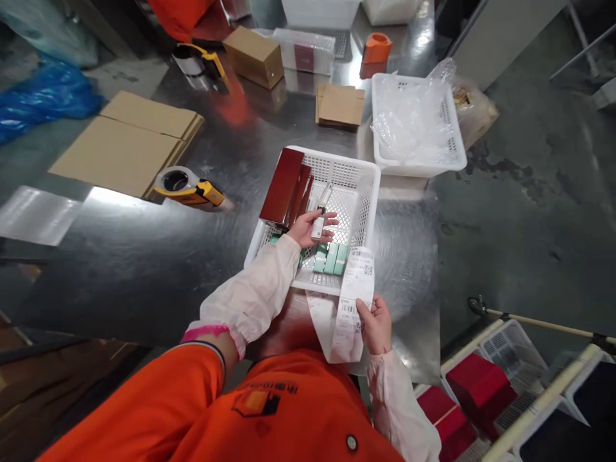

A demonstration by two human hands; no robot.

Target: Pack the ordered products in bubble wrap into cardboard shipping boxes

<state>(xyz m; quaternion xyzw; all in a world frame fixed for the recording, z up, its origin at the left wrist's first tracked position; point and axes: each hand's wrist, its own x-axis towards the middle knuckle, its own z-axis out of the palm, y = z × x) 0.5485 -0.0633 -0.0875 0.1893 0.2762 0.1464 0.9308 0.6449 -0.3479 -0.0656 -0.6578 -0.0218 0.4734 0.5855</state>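
Note:
A white plastic basket (pixel 369 192) stands on the metal table in front of me. Dark red boxes (pixel 283 186) fill its left side, and small mint-green boxes (pixel 330 258) lie at its near end. Over the basket, my left hand (pixel 310 229) is palm up with its fingers spread, and a small white-labelled item with a dark band (pixel 318 224) rests on it. My right hand (pixel 376 321) pinches a long printed paper strip (pixel 351 308) between thumb and fingers, at the basket's near right corner. The strip hangs past the table's front edge.
A second white basket (pixel 418 170) with clear plastic wrap is at the back right. Flat cardboard (pixel 128 144) and a tape dispenser (pixel 187 186) lie left. Farther back are a brown box (pixel 254 56), small cardboard pieces (pixel 339 104) and an orange tape roll (pixel 376 49). Red boxes (pixel 481 385) sit in crates lower right.

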